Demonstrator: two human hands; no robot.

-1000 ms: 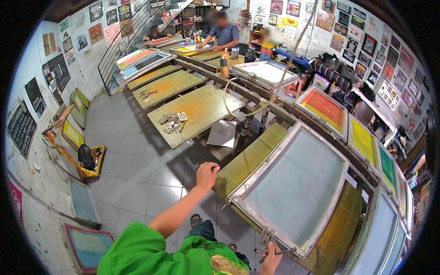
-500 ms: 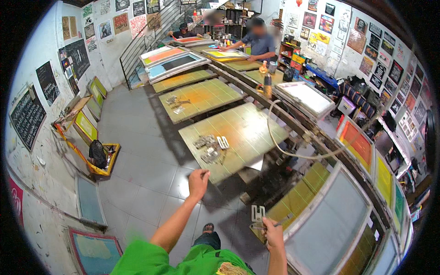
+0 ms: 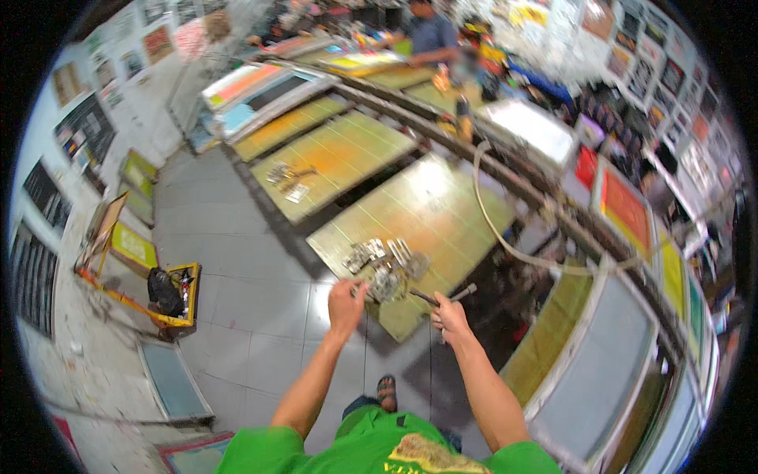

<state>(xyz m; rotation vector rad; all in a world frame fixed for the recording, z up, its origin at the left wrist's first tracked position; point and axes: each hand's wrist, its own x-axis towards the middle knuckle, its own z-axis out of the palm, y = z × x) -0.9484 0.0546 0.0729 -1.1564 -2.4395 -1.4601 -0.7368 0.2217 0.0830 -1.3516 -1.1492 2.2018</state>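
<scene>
My right hand [image 3: 450, 317] is closed around a thin rod-shaped tool [image 3: 426, 299] with a dark shaft; a silvery piece [image 3: 467, 291] sticks out past the fingers on the right. Its exact kind is blurred. Beside the near corner of the closest greenish printing board [image 3: 454, 229], my left hand [image 3: 346, 306] has its fingers curled together at the edge of a pile of small metal parts [image 3: 384, 283]. Whatever those fingers may pinch is too small to make out. Pale slotted brackets [image 3: 403, 254] lie on the far side of the pile.
Another board [image 3: 335, 162] beyond carries more metal parts [image 3: 288, 178]. A pale hose [image 3: 480, 197] loops over the rail at right. A framed screen [image 3: 596, 355] leans at near right. A yellow-framed cart [image 3: 189, 296] stands left. Another person [image 3: 433, 35] works at the far boards.
My right hand has moved up and forward towards the board; the pale bracket seen with it earlier no longer shows there. My left hand has come to the metal pile. The view has shifted.
</scene>
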